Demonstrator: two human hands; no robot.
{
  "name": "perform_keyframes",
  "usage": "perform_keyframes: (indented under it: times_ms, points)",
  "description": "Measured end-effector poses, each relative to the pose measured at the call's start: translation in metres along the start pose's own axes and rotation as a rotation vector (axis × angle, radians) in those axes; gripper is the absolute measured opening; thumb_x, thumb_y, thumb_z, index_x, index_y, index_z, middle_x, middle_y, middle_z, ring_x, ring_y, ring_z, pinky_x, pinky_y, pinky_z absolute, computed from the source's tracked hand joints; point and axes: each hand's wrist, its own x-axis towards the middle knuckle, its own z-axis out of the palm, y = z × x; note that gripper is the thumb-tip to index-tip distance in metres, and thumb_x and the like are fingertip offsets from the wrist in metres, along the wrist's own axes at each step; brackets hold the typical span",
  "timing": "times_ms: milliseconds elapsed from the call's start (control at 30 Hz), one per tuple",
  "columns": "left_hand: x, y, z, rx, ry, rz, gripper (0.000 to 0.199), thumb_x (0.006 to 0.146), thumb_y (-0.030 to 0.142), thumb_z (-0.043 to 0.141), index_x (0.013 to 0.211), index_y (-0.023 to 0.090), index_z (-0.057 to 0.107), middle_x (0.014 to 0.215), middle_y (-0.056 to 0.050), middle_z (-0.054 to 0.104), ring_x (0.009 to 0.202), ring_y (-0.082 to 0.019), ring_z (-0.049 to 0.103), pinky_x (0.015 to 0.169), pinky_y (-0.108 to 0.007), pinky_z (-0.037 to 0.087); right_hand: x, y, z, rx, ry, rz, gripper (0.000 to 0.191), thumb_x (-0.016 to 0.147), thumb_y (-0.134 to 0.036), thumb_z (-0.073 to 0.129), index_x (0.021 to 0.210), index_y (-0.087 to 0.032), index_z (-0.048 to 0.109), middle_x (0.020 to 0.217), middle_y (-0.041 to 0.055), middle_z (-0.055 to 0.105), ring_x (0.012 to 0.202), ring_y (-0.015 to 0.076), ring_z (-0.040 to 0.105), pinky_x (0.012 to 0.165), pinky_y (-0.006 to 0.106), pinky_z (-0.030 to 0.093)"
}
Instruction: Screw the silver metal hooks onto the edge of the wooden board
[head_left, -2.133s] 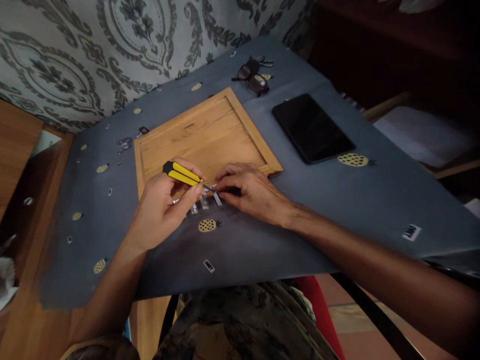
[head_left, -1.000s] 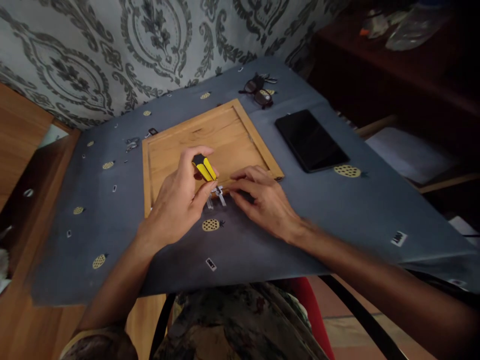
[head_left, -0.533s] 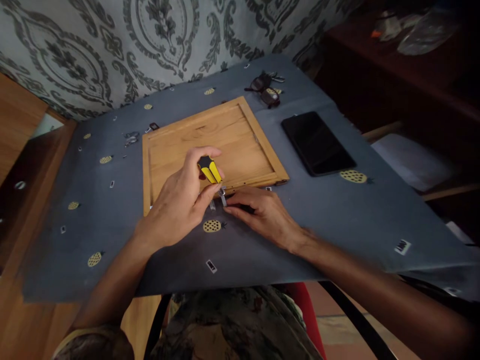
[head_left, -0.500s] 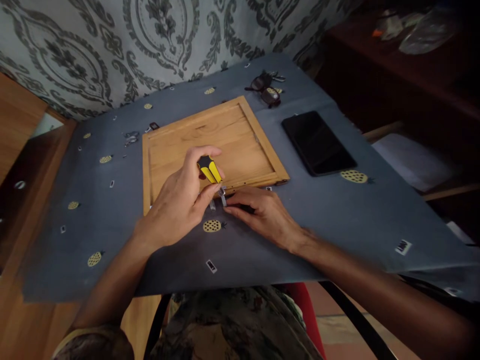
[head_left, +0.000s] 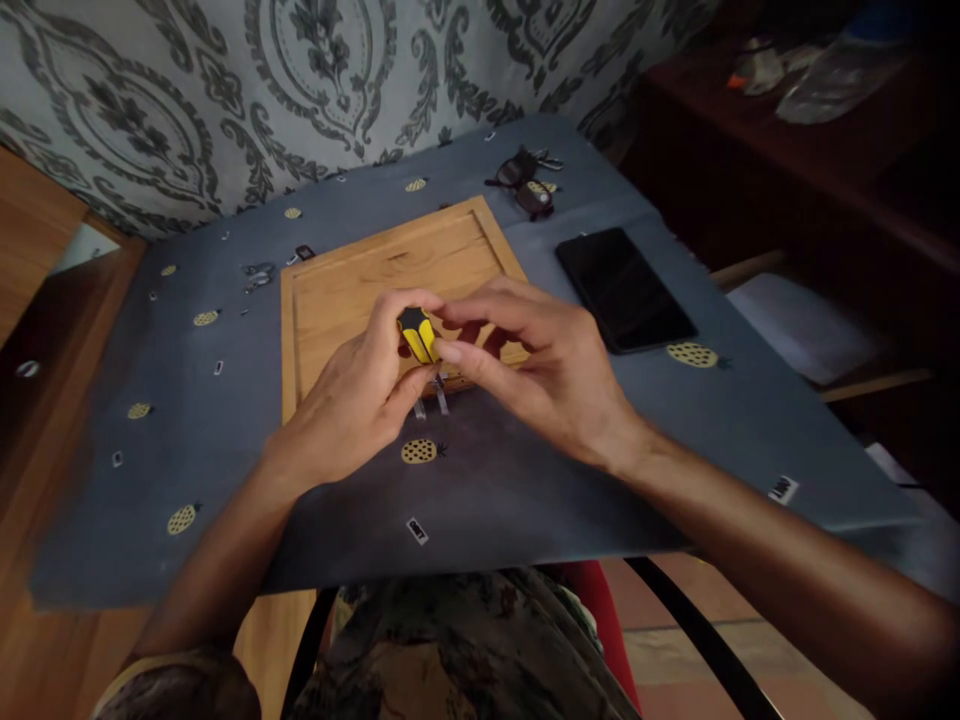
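Note:
A screwdriver with a yellow and black handle (head_left: 418, 335) stands tilted over the near edge of a framed wooden panel (head_left: 352, 290). My left hand (head_left: 352, 400) is closed around the handle, its thumb low near the tip. From the other side, my right hand (head_left: 547, 370) has thumb and forefinger on the same handle. Below the screwdriver, a small metal fitting (head_left: 441, 398) with two prongs juts out from the panel's near edge. Its upper part is hidden by my fingers, and the driver's tip is hard to make out.
Right of the panel lies a black tablet (head_left: 624, 288). Behind it are sunglasses (head_left: 525, 185) and keys (head_left: 549, 160). Small metal pieces (head_left: 257, 275) lie left of the panel on the blue tablecloth (head_left: 247, 530). A dark shelf stands at the right.
My right hand has let go of the metal fitting at the panel's edge and moved up to the screwdriver handle. My left hand has stayed nearly in place.

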Motion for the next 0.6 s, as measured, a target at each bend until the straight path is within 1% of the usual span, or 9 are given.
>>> perform_keyframes:
  times_ms: [67,167,267,367,433,533,600]
  points:
    - [-0.001,-0.001,-0.001,0.008,0.010,-0.027,0.045,0.090,0.016,0.064,0.128,0.026,0.042,0.116,-0.005,0.067,0.091,-0.019,0.075,0.067,-0.026,0.060,0.010,-0.003,0.000,0.001,-0.032,-0.037,0.018,0.097,-0.038,0.067,0.102,-0.023,0.075,0.089,0.0011,0.070,0.077,0.0148,0.063,0.067,0.030,0.052]
    - [-0.002,-0.003,-0.002,0.004,0.006,-0.058,0.043,0.090,0.016,0.063,0.127,0.026,0.041,0.118,-0.006,0.066,0.092,-0.018,0.075,0.066,-0.025,0.060,0.012,-0.002,0.004,-0.005,0.010,-0.047,0.017,0.095,-0.039,0.069,0.100,-0.024,0.074,0.086,0.0006,0.068,0.076,0.0154,0.062,0.069,0.032,0.054]
    - [-0.003,-0.003,-0.001,-0.001,0.019,-0.049,0.046,0.092,0.018,0.063,0.130,0.028,0.040,0.123,-0.006,0.064,0.095,-0.019,0.074,0.072,-0.028,0.062,0.010,-0.002,0.006,0.010,0.062,-0.047,0.018,0.093,-0.040,0.072,0.102,-0.024,0.073,0.088,0.0010,0.068,0.075,0.0157,0.063,0.070,0.033,0.055]
    - [-0.003,-0.003,0.002,-0.021,0.030,-0.022,0.051,0.094,0.019,0.061,0.137,0.030,0.036,0.127,-0.006,0.063,0.102,-0.021,0.074,0.081,-0.033,0.064,0.010,-0.007,0.007,0.016,0.057,-0.058,0.021,0.093,-0.039,0.072,0.110,-0.026,0.072,0.091,0.0012,0.069,0.078,0.0164,0.064,0.068,0.032,0.056]
    - [-0.004,-0.004,0.004,-0.036,0.030,-0.006,0.056,0.095,0.020,0.060,0.142,0.032,0.032,0.134,-0.007,0.061,0.109,-0.023,0.073,0.088,-0.036,0.065,0.012,-0.011,0.007,0.015,0.042,-0.073,0.020,0.094,-0.036,0.071,0.111,-0.026,0.071,0.094,0.0014,0.070,0.078,0.0164,0.065,0.068,0.032,0.056]
    - [-0.005,-0.006,0.006,-0.049,0.047,0.005,0.061,0.096,0.021,0.059,0.147,0.034,0.029,0.148,-0.008,0.051,0.120,-0.025,0.068,0.093,-0.039,0.064,0.016,-0.015,0.006,0.015,0.023,-0.097,0.015,0.094,-0.032,0.070,0.108,-0.028,0.073,0.094,0.0011,0.071,0.077,0.0155,0.065,0.068,0.031,0.056]
    - [-0.007,-0.006,0.006,-0.050,0.065,-0.019,0.063,0.096,0.024,0.060,0.149,0.035,0.029,0.154,-0.008,0.045,0.123,-0.027,0.066,0.092,-0.039,0.065,0.017,-0.015,0.006,0.014,0.023,-0.121,0.011,0.094,-0.030,0.071,0.105,-0.027,0.073,0.090,0.0002,0.070,0.075,0.0148,0.064,0.068,0.030,0.056]
